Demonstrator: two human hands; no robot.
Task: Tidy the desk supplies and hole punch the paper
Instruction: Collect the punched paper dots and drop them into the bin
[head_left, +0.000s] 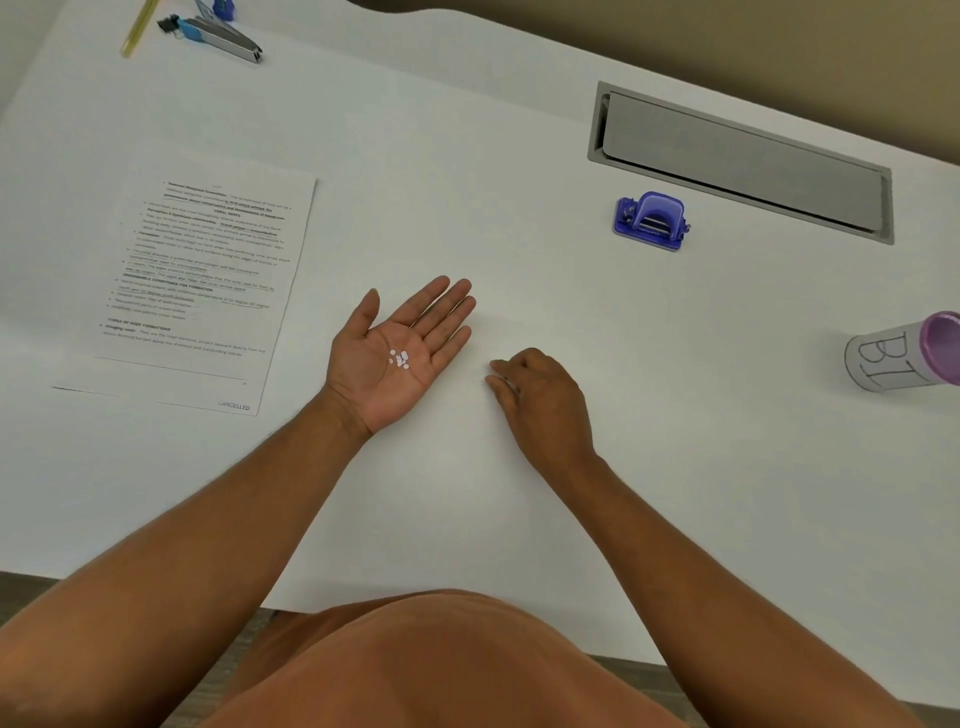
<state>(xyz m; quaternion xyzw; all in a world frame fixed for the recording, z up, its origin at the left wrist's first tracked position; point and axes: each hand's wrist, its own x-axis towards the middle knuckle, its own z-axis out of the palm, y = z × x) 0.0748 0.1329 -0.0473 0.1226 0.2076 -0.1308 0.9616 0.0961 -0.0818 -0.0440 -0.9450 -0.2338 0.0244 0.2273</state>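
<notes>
I kept my left hand flat and open as a tray for the paper dots, my right hand pinching strays off the desk centre; the hole punch stood toward the far edge, the paper near the left edge.

**White bench, items relative to the hole punch**

White bench, curved far edge. Blue hole punch sits right of centre. Just behind it: grey recessed hatch set into the top. Well left: printed paper, lying flat. Far left, at the back: stapler, yellow pencil. Right, at frame edge: purple-rimmed cup, lying on its side.
</notes>
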